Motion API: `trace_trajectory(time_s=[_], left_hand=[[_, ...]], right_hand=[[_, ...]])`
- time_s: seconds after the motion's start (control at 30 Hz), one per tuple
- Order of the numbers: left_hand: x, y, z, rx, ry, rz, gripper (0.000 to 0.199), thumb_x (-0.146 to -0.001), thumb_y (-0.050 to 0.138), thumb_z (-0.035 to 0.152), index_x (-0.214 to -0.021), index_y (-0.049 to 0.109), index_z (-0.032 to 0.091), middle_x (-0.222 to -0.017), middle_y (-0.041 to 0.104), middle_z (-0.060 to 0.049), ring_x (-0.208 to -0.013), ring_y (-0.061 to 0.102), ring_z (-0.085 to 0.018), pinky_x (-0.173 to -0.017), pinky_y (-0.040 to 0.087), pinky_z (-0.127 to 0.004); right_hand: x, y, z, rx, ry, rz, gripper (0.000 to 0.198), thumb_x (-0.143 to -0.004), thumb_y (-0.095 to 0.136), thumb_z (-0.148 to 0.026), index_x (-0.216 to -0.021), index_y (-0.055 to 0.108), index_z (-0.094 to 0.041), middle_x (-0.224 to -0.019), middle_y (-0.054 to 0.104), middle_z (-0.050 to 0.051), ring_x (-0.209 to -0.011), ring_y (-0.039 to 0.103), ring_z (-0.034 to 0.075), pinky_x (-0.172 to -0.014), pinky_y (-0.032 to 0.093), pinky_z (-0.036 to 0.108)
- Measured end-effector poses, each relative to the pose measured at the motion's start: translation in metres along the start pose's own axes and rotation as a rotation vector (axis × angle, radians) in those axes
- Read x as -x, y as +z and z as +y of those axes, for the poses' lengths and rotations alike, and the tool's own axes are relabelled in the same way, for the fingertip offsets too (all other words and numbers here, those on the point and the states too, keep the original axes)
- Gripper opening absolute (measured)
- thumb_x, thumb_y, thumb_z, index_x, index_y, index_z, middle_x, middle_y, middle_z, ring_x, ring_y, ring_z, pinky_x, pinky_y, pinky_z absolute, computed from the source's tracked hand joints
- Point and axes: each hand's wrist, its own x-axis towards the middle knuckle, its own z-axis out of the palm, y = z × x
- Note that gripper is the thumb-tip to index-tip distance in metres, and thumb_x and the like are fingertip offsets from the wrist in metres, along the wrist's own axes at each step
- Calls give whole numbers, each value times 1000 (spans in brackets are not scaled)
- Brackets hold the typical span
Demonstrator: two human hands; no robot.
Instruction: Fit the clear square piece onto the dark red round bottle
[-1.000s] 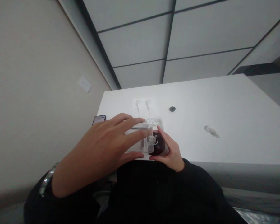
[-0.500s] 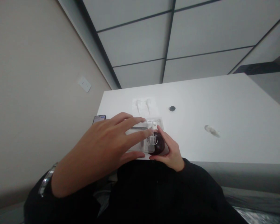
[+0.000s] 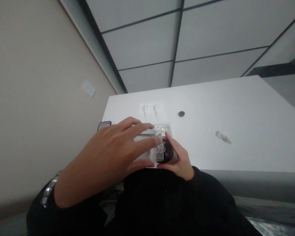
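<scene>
My left hand (image 3: 118, 144) reaches across from the left, its fingers and thumb closed around a clear plastic box (image 3: 151, 154). A dark, thin piece shows through the box, too unclear to name. My right hand (image 3: 180, 159) is wrapped round a dark brown rounded bottle (image 3: 168, 150) with a paler side. The box's right edge overlaps the bottle in view, and I cannot tell whether they touch. Just beyond the box lies another clear plastic tray (image 3: 167, 128), partly hidden by my fingers.
On the white table (image 3: 198, 144), a white sheet bearing two pale dropper-like pieces (image 3: 151, 111) lies at the back. Right of it is a small dark disc (image 3: 181, 114). A clear crumpled piece (image 3: 223, 137) rests farther right. At the left edge is a phone (image 3: 104, 125), near the wall.
The clear box in my left hand has shifted very slightly right, covering a little more of the bottle. My right hand has stayed in place.
</scene>
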Motion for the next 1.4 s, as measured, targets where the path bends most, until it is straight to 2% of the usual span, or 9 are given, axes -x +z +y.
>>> trace_trajectory(time_s=[0.2, 0.6, 0.83, 1.1, 1.4], left_hand=[[-4, -3, 1, 12, 22, -4, 38, -94, 84, 37, -128, 70, 29, -140, 72, -8, -124, 67, -33, -91, 63, -45], [-6, 0, 1, 15, 9, -9, 36, -98, 79, 38, -132, 70, 32, -142, 71, -6, -125, 67, -30, -91, 62, -41], [-6, 1, 1, 33, 15, 3, 37, -98, 79, 39, -133, 70, 31, -139, 72, -7, -123, 68, -32, -89, 63, -45], [-9, -1, 1, 43, 16, 0, 34, -99, 77, 39, -132, 71, 31, -139, 72, -8, -122, 67, -30, -94, 61, -42], [-12, -1, 3, 27, 40, 8, 31, -99, 77, 37, -129, 72, 29, -137, 73, -8, -119, 68, -32, -94, 60, -46]], right_hand=[[0, 1, -1, 4, 9, -5, 112, -84, 87, -58, -173, 26, -29, -143, 73, 14, -128, 73, 36, -107, 62, 51], [1, -1, 1, 1, 25, -14, 118, -80, 92, -55, -173, 24, -30, -145, 72, 14, -129, 73, 37, -110, 61, 52], [1, -1, 1, -17, 22, -1, 111, -84, 88, -58, -172, 26, -31, -144, 72, 13, -129, 73, 36, -109, 61, 50], [3, 0, 4, 2, 50, -9, 121, -76, 96, -53, -172, 27, -30, -146, 71, 14, -131, 72, 38, -111, 60, 52], [2, 0, 3, 0, 33, -1, 116, -81, 91, -57, -172, 27, -27, -145, 72, 15, -130, 72, 38, -110, 61, 53]])
